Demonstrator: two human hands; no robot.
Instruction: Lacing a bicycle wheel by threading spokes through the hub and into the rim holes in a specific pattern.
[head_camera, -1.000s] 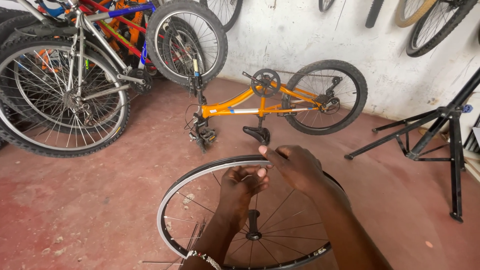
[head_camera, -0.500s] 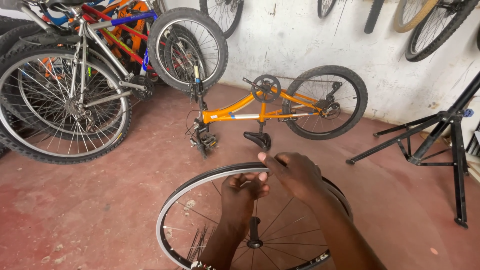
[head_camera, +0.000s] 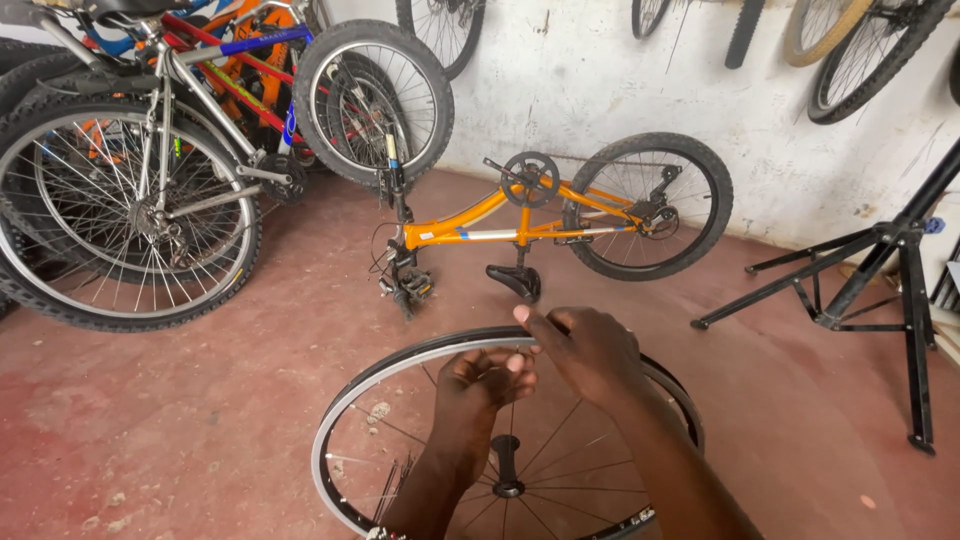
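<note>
A bare bicycle wheel rim (head_camera: 345, 415) with thin spokes and a black hub (head_camera: 507, 470) stands in front of me, low in the view. My left hand (head_camera: 480, 385) reaches in among the spokes near the top of the rim, fingers curled around a spoke. My right hand (head_camera: 585, 350) rests over the top edge of the rim, fingers bent and pinching at the same spot, close against the left hand. What sits between the fingertips is too small to tell.
An orange bicycle (head_camera: 520, 225) stands upside down behind the rim, front wheel removed. Several bicycles (head_camera: 150, 200) lean at the left. A black repair stand (head_camera: 870, 280) stands at the right. Wheels (head_camera: 870, 50) hang on the white wall. The floor is red concrete.
The view has shifted slightly, and both hands stay at the top of the rim, fingers working closer together on the spoke.
</note>
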